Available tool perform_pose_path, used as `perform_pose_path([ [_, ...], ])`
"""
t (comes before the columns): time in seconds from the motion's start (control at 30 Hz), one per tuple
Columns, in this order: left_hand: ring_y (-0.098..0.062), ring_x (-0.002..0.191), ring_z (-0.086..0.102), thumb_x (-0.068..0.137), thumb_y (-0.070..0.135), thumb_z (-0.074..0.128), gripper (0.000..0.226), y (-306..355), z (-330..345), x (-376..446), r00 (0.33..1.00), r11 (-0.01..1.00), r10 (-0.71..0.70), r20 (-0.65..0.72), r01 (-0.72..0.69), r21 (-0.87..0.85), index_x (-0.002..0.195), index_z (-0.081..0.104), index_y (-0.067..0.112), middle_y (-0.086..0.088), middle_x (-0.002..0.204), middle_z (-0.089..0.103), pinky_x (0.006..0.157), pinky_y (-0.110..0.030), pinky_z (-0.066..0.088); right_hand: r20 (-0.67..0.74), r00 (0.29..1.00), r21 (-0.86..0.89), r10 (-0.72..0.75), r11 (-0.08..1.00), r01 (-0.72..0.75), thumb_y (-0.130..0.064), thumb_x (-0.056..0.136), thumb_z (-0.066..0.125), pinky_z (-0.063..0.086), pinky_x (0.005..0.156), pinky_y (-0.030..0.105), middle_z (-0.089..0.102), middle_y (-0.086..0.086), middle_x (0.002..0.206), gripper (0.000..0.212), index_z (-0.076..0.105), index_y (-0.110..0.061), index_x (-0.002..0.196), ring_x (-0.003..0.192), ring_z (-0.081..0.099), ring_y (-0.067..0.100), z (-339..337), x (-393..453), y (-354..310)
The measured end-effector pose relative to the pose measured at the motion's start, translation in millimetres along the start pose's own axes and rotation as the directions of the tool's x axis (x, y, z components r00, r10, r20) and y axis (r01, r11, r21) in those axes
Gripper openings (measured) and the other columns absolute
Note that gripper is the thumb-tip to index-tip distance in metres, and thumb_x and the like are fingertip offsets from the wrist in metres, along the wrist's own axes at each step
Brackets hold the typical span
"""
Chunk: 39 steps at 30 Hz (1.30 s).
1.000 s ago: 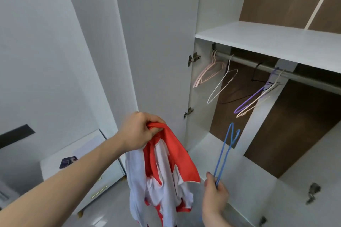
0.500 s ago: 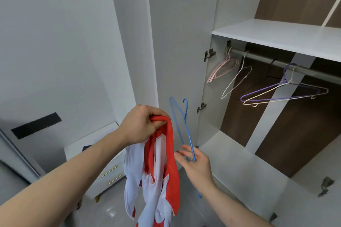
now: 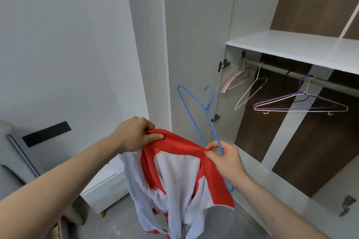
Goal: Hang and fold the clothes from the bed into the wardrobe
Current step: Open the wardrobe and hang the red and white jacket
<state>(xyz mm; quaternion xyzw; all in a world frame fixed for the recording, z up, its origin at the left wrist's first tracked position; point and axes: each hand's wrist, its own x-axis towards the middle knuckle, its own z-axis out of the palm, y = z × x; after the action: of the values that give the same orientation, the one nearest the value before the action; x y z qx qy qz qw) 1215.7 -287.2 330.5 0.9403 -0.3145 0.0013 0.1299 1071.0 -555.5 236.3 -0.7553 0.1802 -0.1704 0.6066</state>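
Fingers [image 3: 153, 136] of our left hand [image 3: 134, 135] are curled tight over one end of the red neckline of the garment [image 3: 174, 178], bunching the soft cloth into a fold. Our right hand [image 3: 225, 161] pinches the other end of that red band between thumb and forefinger, and the same hand also has the blue hanger [image 3: 196, 114] clamped in its closed grip. Between our two hands the red edge is drawn out into a shallow, nearly taut arc.

Below it the garment hangs loose and crumpled in front of us: thin white fabric with red panels at the shoulders and red trim lower down, falling in limp vertical creases toward the grey floor [image 3: 124, 223].

That hanger is thin coated wire, triangular, tilted so its hook points up toward the white wardrobe door [image 3: 194, 35]; its lower corner shows beneath our right wrist.

Inside the open wardrobe [image 3: 291, 44], a round metal rail [image 3: 281, 72] runs under a smooth white shelf against dark wood-grain backing. On the rail hang slim hangers: pink ones [image 3: 237, 79] at the left end, a white wire one [image 3: 250, 93], and purple [image 3: 281, 101] and cream ones overlapping further right.

Down left stands a glossy white drawer unit [image 3: 103, 190] with slim brass handles.
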Motion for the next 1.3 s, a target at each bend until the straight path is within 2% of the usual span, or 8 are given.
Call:
perform_pose_path([
  [0.17, -0.017, 0.062, 0.056, 0.094, 0.048, 0.07, 0.037, -8, 7, 16, 0.997, 0.984, -0.07, -0.043, 0.062, -0.165, 0.069, 0.063, 0.023, 0.002, 0.06, 0.059, 0.065, -0.038, 0.05, 0.235, 0.971, -0.103, -0.038, 0.993, 0.064, -0.024, 0.098, 0.07, 0.042, 0.061, 0.008, 0.064, -0.007, 0.067, 0.01, 0.08, -0.023, 0.098, 0.058, 0.058, -0.005, -34, 15, -15],
  [0.3, -0.013, 0.06, 0.055, 0.095, 0.036, 0.071, 0.027, -28, 15, 21, 0.984, 0.956, -0.177, 0.032, 0.18, -0.232, 0.071, 0.069, 0.023, 0.003, 0.063, 0.064, 0.064, -0.032, 0.048, 0.308, 0.95, -0.155, -0.053, 0.982, 0.106, -0.046, 0.103, 0.049, 0.036, 0.053, 0.009, 0.07, -0.012, 0.073, 0.054, 0.075, 0.001, 0.1, 0.05, 0.053, -0.005, -65, 27, -28],
  [0.43, -0.012, 0.062, 0.057, 0.097, 0.031, 0.069, 0.024, -47, 18, 23, 0.955, 0.904, -0.29, 0.067, 0.296, -0.309, 0.078, 0.075, 0.018, -0.001, 0.067, 0.067, 0.065, -0.028, 0.049, 0.433, 0.896, -0.171, -0.102, 0.966, 0.192, -0.068, 0.093, 0.049, 0.031, 0.054, 0.028, 0.041, 0.006, 0.058, 0.047, 0.076, -0.038, 0.118, 0.055, 0.028, 0.023, -87, 32, -34],
  [0.57, -0.018, 0.074, 0.064, 0.1, 0.03, 0.066, 0.023, -59, 16, 22, 0.936, 0.889, -0.34, 0.093, 0.352, -0.292, 0.088, 0.078, 0.014, -0.004, 0.082, 0.074, 0.077, -0.032, 0.054, 0.469, 0.879, -0.167, -0.086, 0.969, 0.184, -0.091, 0.074, 0.056, 0.024, 0.045, 0.024, 0.027, 0.01, 0.062, 0.074, 0.08, -0.03, 0.108, 0.05, 0.021, 0.018, -99, 37, -44],
  [0.77, -0.026, 0.086, 0.068, 0.1, 0.029, 0.063, 0.023, -75, 11, 17, 0.894, 0.865, -0.441, 0.085, 0.448, -0.228, 0.085, 0.075, 0.016, -0.005, 0.086, 0.074, 0.079, -0.033, 0.054, 0.525, 0.848, -0.157, -0.07, 0.972, 0.177, -0.063, 0.088, 0.054, 0.026, 0.044, 0.023, 0.029, 0.007, 0.058, 0.047, 0.081, -0.025, 0.098, 0.048, 0.023, 0.016, -98, 37, -50],
  [0.93, -0.027, 0.094, 0.069, 0.1, 0.031, 0.062, 0.026, -86, -4, 8, 0.85, 0.817, -0.521, 0.073, 0.522, -0.244, 0.104, 0.079, 0.012, -0.007, 0.101, 0.076, 0.087, -0.035, 0.055, 0.56, 0.827, -0.182, -0.053, 0.966, 0.185, -0.061, 0.087, 0.055, 0.023, 0.045, 0.02, 0.026, 0.006, 0.058, 0.047, 0.081, -0.022, 0.094, 0.049, 0.02, 0.013, -84, 35, -53],
  [1.2, -0.031, 0.093, 0.072, 0.101, 0.032, 0.062, 0.026, -41, -36, -4, 0.927, 0.853, -0.375, 0.0, 0.344, -0.393, 0.096, 0.08, 0.013, -0.011, 0.095, 0.078, 0.089, -0.041, 0.06, 0.566, 0.82, -0.269, -0.086, 0.921, 0.282, -0.048, 0.103, 0.052, 0.021, 0.058, 0.032, 0.025, 0.001, 0.06, 0.033, 0.079, -0.033, 0.091, 0.06, 0.022, 0.022, -29, 28, -50],
  [1.3, -0.023, 0.092, 0.074, 0.101, 0.03, 0.063, 0.022, -11, -51, -11, 0.941, 0.791, -0.333, -0.066, 0.241, -0.562, 0.097, 0.082, 0.021, -0.001, 0.091, 0.08, 0.088, -0.036, 0.06, 0.539, 0.833, -0.271, -0.128, 0.909, 0.315, -0.042, 0.105, 0.053, 0.019, 0.055, 0.029, 0.022, -0.002, 0.058, 0.031, 0.078, -0.034, 0.088, 0.057, 0.021, 0.019, -6, 25, -44],
])
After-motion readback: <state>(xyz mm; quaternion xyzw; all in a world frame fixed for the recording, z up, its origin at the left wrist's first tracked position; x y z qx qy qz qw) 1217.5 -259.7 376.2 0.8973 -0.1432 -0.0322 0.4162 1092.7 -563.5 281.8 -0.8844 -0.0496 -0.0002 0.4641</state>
